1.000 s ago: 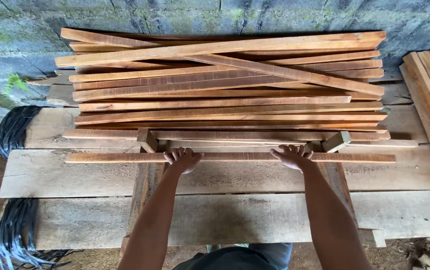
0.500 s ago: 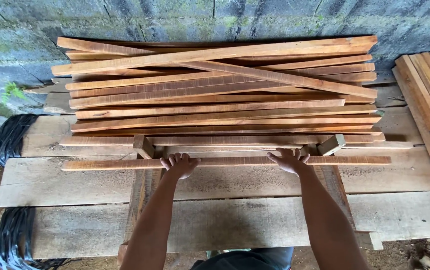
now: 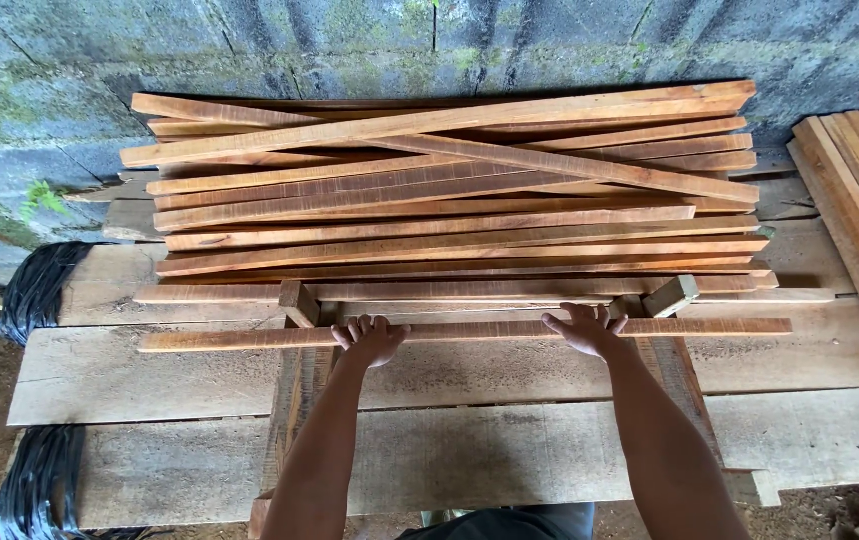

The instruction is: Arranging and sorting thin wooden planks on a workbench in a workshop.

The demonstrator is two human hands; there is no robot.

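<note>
Pressing on one long slat (image 3: 464, 330), both hands lie on top of it with the fingers spread flat, not closed around it. The left hand (image 3: 370, 338) rests left of the middle and the right hand (image 3: 585, 328) right of the middle, well apart from each other.

The slat lies across the counter (image 3: 189, 375), parallel to its front edge, just in front of two short blocks (image 3: 299, 300) and the big pile (image 3: 449, 190) of slats behind them. Its ends reach far past both hands.

What could go wrong, in my judgement: because the hands only press and do not grip, the slat can slip or turn if one hand pushes more than the other, and then one end swings. If it goes too far back, it can strike the blocks or the pile, and the pile is stacked loosely and crosswise, so some slats may slide down. The sawn edges look rough, so splinters in the open palms are also possible.

A bundle (image 3: 854, 190) of slats lies at the right, and a black roll (image 3: 34, 290) at the left.
</note>
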